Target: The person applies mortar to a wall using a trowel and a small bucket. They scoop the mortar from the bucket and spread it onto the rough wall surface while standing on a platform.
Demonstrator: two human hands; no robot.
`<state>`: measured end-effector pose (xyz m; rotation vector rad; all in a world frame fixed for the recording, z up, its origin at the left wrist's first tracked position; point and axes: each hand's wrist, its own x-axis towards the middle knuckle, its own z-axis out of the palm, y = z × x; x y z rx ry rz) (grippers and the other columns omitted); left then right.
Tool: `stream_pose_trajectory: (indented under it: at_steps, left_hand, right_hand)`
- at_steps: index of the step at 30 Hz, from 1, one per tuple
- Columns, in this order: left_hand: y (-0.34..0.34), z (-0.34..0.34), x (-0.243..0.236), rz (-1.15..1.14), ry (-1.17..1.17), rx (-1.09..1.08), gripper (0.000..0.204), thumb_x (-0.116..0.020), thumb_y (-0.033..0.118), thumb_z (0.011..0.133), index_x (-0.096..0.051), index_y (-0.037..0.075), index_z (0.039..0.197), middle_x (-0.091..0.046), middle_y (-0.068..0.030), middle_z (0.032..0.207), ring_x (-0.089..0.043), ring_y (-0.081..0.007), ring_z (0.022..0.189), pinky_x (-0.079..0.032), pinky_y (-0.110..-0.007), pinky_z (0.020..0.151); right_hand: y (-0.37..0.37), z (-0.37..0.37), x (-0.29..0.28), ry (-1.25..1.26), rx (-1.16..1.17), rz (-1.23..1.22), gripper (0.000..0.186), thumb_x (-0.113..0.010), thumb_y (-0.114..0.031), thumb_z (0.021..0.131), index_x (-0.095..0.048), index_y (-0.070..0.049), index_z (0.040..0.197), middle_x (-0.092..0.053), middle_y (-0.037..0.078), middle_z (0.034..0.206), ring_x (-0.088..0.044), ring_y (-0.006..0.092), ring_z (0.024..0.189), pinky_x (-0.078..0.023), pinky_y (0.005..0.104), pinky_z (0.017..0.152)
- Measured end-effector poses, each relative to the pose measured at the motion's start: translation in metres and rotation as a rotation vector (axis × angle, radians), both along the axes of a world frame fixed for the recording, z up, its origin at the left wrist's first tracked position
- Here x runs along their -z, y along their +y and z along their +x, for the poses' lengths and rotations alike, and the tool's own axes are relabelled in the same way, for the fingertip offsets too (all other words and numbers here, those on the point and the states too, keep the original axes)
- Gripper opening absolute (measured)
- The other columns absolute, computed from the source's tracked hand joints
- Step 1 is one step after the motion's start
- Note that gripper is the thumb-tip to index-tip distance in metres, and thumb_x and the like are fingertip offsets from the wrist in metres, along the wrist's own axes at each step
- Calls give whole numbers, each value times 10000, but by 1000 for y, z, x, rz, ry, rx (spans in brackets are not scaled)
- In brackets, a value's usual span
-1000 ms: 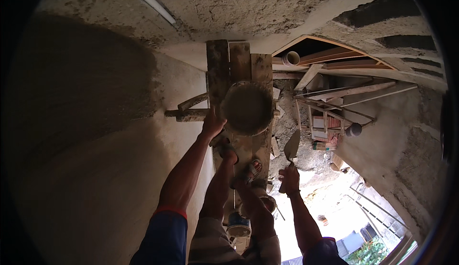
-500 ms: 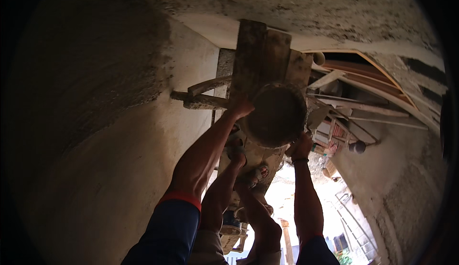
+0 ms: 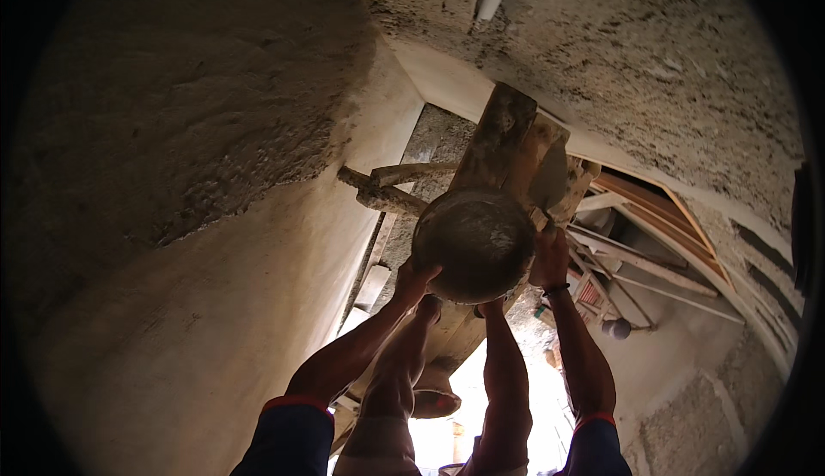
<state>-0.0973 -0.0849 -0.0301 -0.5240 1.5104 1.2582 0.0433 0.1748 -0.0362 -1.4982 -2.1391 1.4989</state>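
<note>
A round, dark pan (image 3: pixel 473 246) smeared with greyish residue is in front of me, above the wooden planks. My left hand (image 3: pixel 416 280) is closed on its lower left rim. At the pan's right side is my right hand (image 3: pixel 550 258), with a dark band on the wrist. Its fingers are closed on what looks like a trowel (image 3: pixel 548 177), whose grey pointed blade extends beyond the hand over the planks. Whether the right hand also touches the pan's rim I cannot tell.
My legs stand on rough planks (image 3: pixel 500 137) set high up. Two wooden poles (image 3: pixel 387 197) jut out at left beside a plastered wall (image 3: pixel 284 253). Below the planks is another round vessel (image 3: pixel 436 400). Timber beams (image 3: pixel 644 261) lie at right, under a rough ceiling (image 3: pixel 619 72).
The pan and both hands have come nearer to my body, and the trowel blade has swung to point further away. The view has tilted, showing more ceiling.
</note>
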Motion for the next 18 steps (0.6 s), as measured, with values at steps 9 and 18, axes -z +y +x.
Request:
stream_pose_trajectory:
  at_steps: [9,18]
  left_hand:
    - [-37,6,43,-43,55,-116,412,-747,239,803,-589,4,1102,-661,-63,901,-623,-130,775,-525,-274,640]
    - [-46,-25,54,132,-208,-163,661,-726,272,811,-387,28,1323,-555,-122,1195,-597,-262,1050,-575,-460,791]
  right_hand:
    - [3,-50,13,-38,-317,-10,334,-594,-275,880,-495,6,1031,-602,178,762,-599,264,702,-454,385,621]
    - [63,-48,-23,-92,-943,309,395,-690,-210,810,-529,-38,1128,-647,161,923,-641,332,785,-498,405,655]
